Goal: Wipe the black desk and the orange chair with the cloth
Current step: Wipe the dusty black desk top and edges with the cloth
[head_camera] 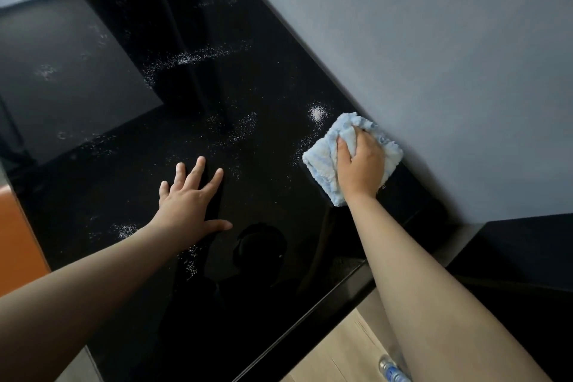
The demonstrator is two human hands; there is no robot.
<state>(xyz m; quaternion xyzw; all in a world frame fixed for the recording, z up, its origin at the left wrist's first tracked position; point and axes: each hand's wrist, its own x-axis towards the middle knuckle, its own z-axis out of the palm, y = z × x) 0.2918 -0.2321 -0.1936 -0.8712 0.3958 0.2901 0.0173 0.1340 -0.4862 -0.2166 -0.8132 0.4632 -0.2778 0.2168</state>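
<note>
Head camera looks down on a glossy black desk that runs along a grey wall. The right hand is on a fluffy light-blue and white cloth, with the fingers curled into it and bunching its far end while the palm presses it down. The cloth lies on the desk's far edge, touching the wall. Just beyond it sits a small heap of white powder, and thinner specks are scattered across much of the dark top. The left hand lies flat on the desk, well apart from the cloth, with its fingers straight and spread and nothing held. At the left edge a slice of the orange chair shows beside the desk. Below the desk's near edge is pale wooden floor, where a clear bottle with a blue label peeks out beside the right forearm.
</note>
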